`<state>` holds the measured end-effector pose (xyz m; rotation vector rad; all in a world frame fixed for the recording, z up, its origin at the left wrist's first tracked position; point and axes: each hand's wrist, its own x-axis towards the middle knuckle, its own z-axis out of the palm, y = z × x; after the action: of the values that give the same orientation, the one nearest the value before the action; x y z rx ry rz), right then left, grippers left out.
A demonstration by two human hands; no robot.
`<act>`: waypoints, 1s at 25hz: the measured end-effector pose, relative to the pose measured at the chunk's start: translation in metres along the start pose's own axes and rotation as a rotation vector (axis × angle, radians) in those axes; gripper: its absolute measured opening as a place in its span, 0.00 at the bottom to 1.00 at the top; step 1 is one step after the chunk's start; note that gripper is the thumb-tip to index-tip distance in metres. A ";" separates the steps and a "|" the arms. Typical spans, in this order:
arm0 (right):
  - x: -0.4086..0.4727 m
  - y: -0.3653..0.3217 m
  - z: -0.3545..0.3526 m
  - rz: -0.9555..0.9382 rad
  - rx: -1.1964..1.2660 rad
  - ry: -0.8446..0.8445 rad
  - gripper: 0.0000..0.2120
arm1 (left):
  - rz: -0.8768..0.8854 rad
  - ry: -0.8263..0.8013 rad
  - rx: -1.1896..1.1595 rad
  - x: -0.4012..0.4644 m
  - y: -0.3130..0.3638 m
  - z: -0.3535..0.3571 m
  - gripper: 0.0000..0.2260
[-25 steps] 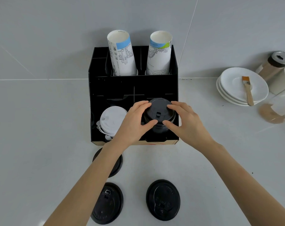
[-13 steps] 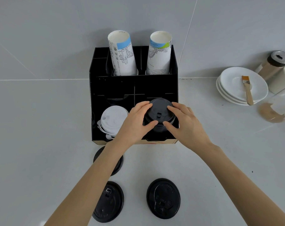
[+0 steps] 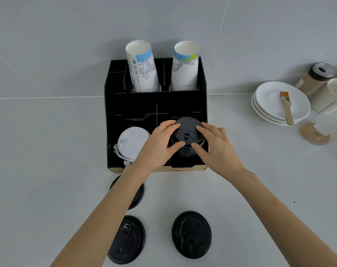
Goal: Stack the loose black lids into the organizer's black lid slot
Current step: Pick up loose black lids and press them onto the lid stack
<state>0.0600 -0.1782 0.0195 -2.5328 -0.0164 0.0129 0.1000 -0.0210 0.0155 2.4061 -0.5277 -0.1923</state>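
Head view: organizer [image 3: 109, 122] fills frame center, w/ cups [image 3: 142, 68] at top and white lids [image 3: 132, 143] in its lower-left slot. You've got both hands on the black lid stack [image 3: 187, 135] in the lower-right slot: left hand [image 3: 158, 149] and right hand [image 3: 215, 149] each pinch the top lid's rim, thumbs front, fingers back. Looks like you're seating a lid on the stack. Three loose lids wait on the counter [image 3: 48, 170] at bottom center: one [image 3: 138, 193] half hidden under your left forearm, two [image 3: 128, 239] [image 3: 191, 234] nearer you. Next, prob. let go, grab one of those, keep it level w/ the stack.
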 end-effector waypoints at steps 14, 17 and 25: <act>-0.033 -0.004 -0.005 -0.008 0.127 0.118 0.24 | -0.027 0.041 -0.076 -0.039 -0.002 -0.009 0.24; -0.052 -0.001 -0.005 -0.011 0.148 0.109 0.23 | -0.035 0.036 -0.096 -0.058 -0.005 -0.007 0.24; -0.105 0.014 0.013 -0.023 0.150 -0.026 0.23 | -0.064 -0.067 -0.116 -0.115 -0.009 0.020 0.24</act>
<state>-0.0447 -0.1834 0.0014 -2.3817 -0.0531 0.0365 -0.0070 0.0224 -0.0057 2.3115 -0.4578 -0.3235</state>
